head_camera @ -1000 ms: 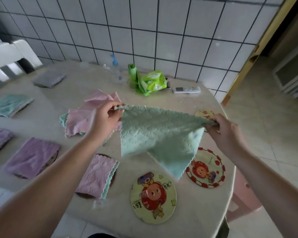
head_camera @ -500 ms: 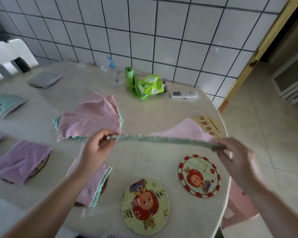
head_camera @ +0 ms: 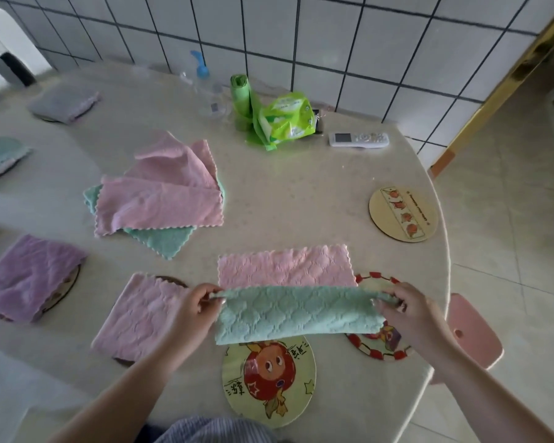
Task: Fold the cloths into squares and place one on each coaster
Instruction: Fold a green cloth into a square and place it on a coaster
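We see two bare forearms with no sleeves, ending in the left hand (head_camera: 186, 310) and right hand (head_camera: 408, 310), both ungloved. A ring (head_camera: 403, 304) sits on a right finger. At the bottom edge shows blue-and-white striped cloth (head_camera: 215, 430) we wear.

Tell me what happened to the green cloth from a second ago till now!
The green cloth came down from hanging in the air onto the table, and its near edge is being folded over, pink side showing behind. The left hand and right hand kept pinching its two ends. The unfolded pile, the folded cloths on their coasters and the bare cartoon coaster stayed put.
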Demonstrator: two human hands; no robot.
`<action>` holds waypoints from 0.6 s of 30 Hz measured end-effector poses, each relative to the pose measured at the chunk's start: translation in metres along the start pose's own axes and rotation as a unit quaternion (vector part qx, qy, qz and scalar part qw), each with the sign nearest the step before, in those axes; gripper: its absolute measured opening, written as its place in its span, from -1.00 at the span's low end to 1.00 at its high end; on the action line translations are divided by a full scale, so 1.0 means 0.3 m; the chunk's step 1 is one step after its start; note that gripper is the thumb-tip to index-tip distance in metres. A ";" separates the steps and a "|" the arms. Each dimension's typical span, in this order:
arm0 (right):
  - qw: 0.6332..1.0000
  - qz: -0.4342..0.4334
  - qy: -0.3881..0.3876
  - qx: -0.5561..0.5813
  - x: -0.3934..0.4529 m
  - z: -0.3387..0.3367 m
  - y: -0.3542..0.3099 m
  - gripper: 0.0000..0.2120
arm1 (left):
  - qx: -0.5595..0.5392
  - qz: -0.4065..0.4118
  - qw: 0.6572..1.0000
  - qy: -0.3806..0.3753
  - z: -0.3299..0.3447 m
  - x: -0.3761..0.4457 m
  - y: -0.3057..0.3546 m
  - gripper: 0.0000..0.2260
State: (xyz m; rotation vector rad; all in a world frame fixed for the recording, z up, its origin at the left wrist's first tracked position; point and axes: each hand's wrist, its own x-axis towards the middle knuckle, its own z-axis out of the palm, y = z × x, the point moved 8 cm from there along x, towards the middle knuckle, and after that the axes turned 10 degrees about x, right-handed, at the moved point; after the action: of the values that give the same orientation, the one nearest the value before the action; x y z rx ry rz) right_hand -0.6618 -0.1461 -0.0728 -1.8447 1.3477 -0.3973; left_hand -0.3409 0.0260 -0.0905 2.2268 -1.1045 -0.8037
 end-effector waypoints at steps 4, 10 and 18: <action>0.994 0.062 -0.036 0.078 0.127 0.073 0.006 -0.93 | 0.067 -0.036 0.997 0.009 0.001 0.096 -0.028 -0.94; 0.986 0.117 -0.047 0.104 0.263 0.150 0.041 -0.88 | 0.164 -0.032 0.986 0.025 -0.023 0.197 -0.012 -0.74; 0.991 0.111 -0.046 0.064 0.367 0.173 0.047 -0.86 | 0.145 -0.060 0.988 0.011 -0.001 0.279 -0.068 -0.68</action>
State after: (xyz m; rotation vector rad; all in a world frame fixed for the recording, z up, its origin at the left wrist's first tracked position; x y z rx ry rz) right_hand -0.5947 -0.2255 -0.1378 -1.5697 1.4134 -0.2723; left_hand -0.2892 -0.0323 -0.1272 2.5576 -1.1463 -0.7019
